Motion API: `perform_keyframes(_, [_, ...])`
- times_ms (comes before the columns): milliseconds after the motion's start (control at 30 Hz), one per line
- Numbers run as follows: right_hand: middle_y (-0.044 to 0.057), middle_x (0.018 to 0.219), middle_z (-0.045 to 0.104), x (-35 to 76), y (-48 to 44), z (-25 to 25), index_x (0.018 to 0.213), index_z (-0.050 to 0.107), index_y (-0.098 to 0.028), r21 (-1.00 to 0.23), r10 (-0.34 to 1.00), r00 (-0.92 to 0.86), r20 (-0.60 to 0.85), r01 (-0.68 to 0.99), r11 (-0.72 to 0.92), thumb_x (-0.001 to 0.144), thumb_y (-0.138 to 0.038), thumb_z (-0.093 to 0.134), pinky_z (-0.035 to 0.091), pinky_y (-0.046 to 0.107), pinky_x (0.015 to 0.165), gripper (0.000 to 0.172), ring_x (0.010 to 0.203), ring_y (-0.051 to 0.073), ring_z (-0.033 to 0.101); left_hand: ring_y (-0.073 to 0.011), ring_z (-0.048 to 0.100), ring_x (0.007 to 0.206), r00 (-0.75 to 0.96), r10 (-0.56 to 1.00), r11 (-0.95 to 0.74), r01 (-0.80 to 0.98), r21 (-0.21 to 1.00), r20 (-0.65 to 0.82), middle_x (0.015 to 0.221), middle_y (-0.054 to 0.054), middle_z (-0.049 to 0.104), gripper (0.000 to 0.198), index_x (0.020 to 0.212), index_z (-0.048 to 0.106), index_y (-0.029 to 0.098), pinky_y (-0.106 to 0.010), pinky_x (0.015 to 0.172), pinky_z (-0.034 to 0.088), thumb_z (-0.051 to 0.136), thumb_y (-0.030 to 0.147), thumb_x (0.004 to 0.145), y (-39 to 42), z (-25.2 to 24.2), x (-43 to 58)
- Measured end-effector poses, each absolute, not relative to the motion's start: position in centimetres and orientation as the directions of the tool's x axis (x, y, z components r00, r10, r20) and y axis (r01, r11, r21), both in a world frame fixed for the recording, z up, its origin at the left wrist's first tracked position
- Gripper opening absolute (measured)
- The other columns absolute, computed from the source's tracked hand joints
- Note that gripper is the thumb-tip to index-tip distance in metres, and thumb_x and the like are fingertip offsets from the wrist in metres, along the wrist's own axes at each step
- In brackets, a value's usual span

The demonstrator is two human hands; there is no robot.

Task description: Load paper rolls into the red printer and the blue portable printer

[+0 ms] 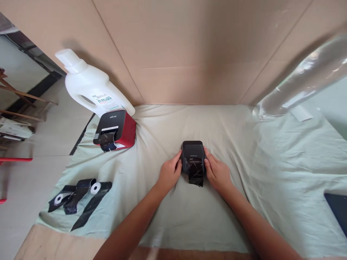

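A small black portable printer [192, 148] lies on the cloth-covered table in front of me. From its front slot hangs a strip of black, glossy paper [195, 173] with a ragged lower end. My left hand [170, 170] grips the printer's left side, thumb and fingers pressed along the edge. On the opposite side my right hand [217, 170] holds it in the same way. The undersides of the fingers are partly hidden by the printer.
A red and black printer [128, 130] with a black strip stands left, before a white detergent bottle [94, 85]. Several black paper rolls [95, 188] lie front left. A clear plastic cylinder [303, 79] leans back right; a dark flat object [337, 209] sits right. Cardboard [176, 54] rises behind.
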State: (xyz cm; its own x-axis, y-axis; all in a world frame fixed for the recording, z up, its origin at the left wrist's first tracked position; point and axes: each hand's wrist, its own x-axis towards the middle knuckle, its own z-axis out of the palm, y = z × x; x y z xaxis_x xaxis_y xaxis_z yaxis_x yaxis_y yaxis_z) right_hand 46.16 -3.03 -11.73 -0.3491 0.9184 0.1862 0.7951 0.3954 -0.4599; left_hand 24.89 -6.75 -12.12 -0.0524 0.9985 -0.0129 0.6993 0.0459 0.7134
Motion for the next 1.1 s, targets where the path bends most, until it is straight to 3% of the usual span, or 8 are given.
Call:
perform_keyframes(200, [0.008, 0.137, 0.064, 46.10, -3.13, -11.99, 0.157, 0.030, -0.023, -0.442, 0.921, -0.349, 0.174, 0.808, 0.390, 0.105, -0.033, 0.024, 0.057, 0.035, 0.073, 0.053, 0.106, 0.026, 0.071, -0.0213, 0.068, 0.081, -0.026, 0.999, 0.038, 0.761, 0.648, -0.028, 0.100, -0.010, 0.075, 0.051, 0.148, 0.047, 0.017, -0.035, 0.081, 0.053, 0.037, 0.026, 0.099, -6.87, -12.30, 24.75])
perform_keyframes(533, [0.008, 0.135, 0.065, 45.67, -3.27, -11.98, 0.153, 0.040, -0.021, -0.397, 0.926, -0.321, 0.199, 0.838, 0.376, 0.104, -0.037, 0.023, 0.054, 0.037, 0.077, 0.054, 0.104, 0.028, 0.070, -0.0234, 0.070, 0.092, -0.031, 0.996, -0.021, 0.841, 0.541, 0.088, 0.110, -0.010, 0.075, 0.051, 0.148, 0.049, 0.019, -0.033, 0.087, 0.052, 0.038, 0.022, 0.097, -6.74, -12.31, 24.98])
perform_keyframes(833, [0.007, 0.136, 0.064, 45.64, -2.86, -11.80, 0.154, 0.038, -0.025, -0.365, 0.927, -0.330, 0.177, 0.853, 0.373, 0.105, -0.036, 0.023, 0.053, 0.036, 0.082, 0.052, 0.108, 0.027, 0.069, -0.0224, 0.070, 0.095, -0.031, 0.990, -0.036, 0.885, 0.464, 0.137, 0.113, -0.009, 0.074, 0.051, 0.149, 0.047, 0.023, -0.032, 0.087, 0.051, 0.039, 0.020, 0.098, -6.39, -12.34, 25.27])
perform_keyframes(1100, [0.010, 0.133, 0.066, 45.62, -2.86, -11.59, 0.152, 0.041, -0.020, -0.378, 0.928, -0.332, 0.168, 0.848, 0.372, 0.105, -0.036, 0.023, 0.051, 0.035, 0.087, 0.052, 0.110, 0.027, 0.067, -0.0223, 0.070, 0.096, -0.029, 0.988, -0.038, 0.907, 0.420, 0.152, 0.112, -0.009, 0.075, 0.052, 0.149, 0.047, 0.023, -0.031, 0.086, 0.051, 0.038, 0.020, 0.097, -6.23, -12.71, 25.23])
